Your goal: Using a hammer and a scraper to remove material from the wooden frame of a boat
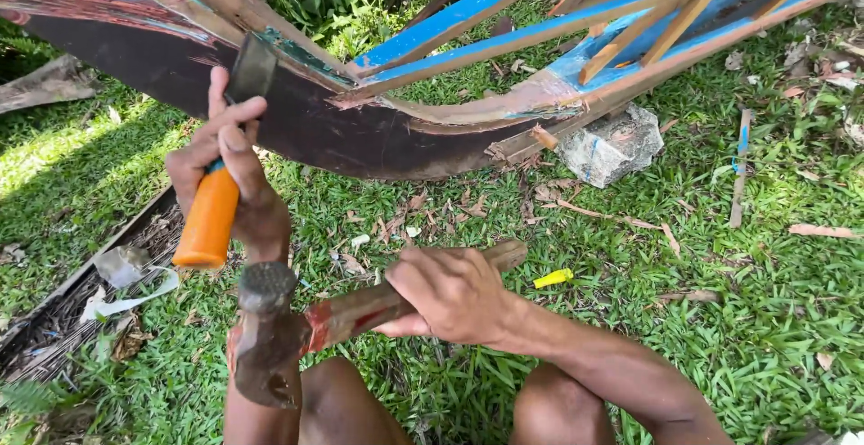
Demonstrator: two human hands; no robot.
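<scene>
Old boat hull (360,130), dark planking with blue and bare wood strips, spans the top over grass (702,301), propped on a grey stone block (612,146); a small yellow piece (553,278) lies in the grass close by. Our left hand (229,161) is wrapped around the orange-handled chisel (220,184), blade set against the hull edge. Our right hand (450,294) is closed on the wooden handle of the hammer (297,328), head low by our left forearm, just below the chisel's handle end.
</scene>
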